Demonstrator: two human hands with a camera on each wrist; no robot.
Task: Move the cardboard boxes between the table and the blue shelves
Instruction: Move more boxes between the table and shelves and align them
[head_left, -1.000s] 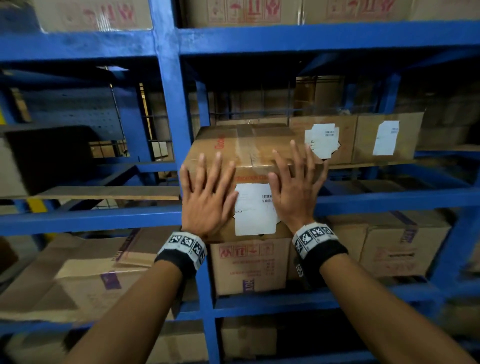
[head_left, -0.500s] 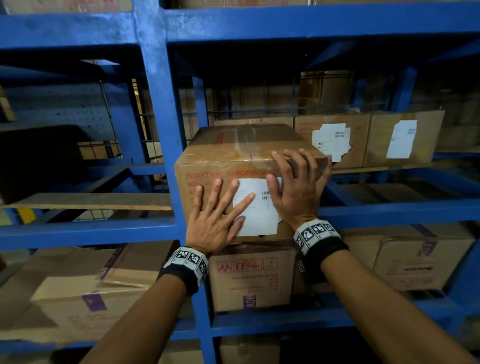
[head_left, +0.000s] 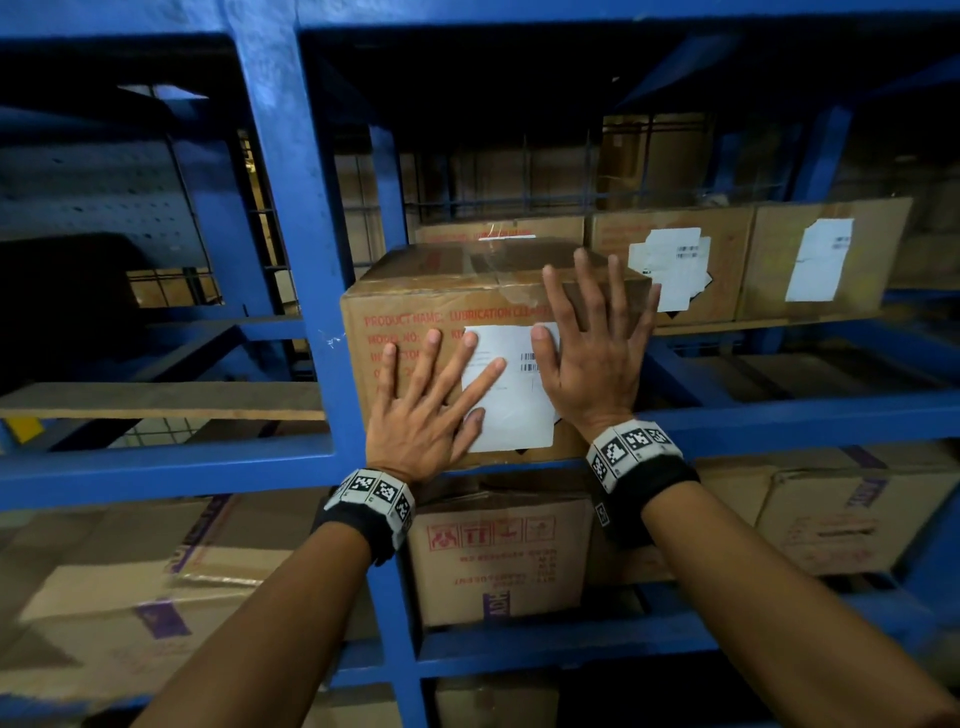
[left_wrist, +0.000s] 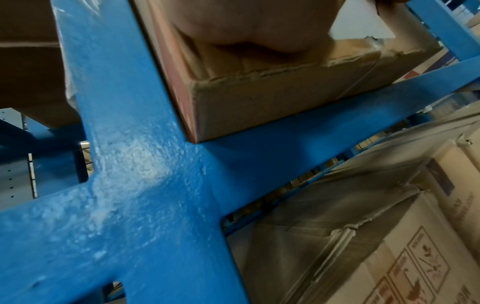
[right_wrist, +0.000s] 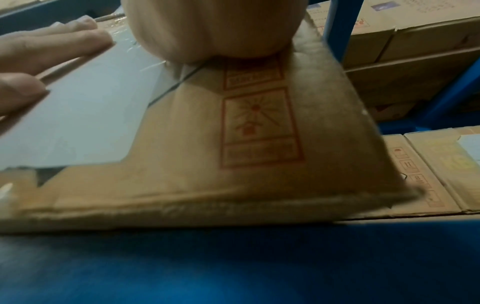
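A brown cardboard box (head_left: 415, 306) with red print and a white label (head_left: 511, 410) sits on the middle level of the blue shelves (head_left: 291, 218), right of a blue upright. My left hand (head_left: 431, 395) lies flat on its front face with fingers spread. My right hand (head_left: 597, 332) presses flat on the front near the box's upper right edge. In the left wrist view the box's bottom corner (left_wrist: 233, 107) overhangs the blue beam (left_wrist: 285, 144). In the right wrist view the box front (right_wrist: 246, 133) fills the view and the left hand's fingers (right_wrist: 52, 47) lie on the label.
Two more labelled boxes (head_left: 675, 260) (head_left: 821, 260) stand further back on the same level, to the right. Boxes (head_left: 493, 561) fill the level below. The bay left of the upright holds a bare wooden board (head_left: 156, 400).
The box has slid further back onto the shelf. Both hands moved from its top edge to its front face, and the right fingers straightened.
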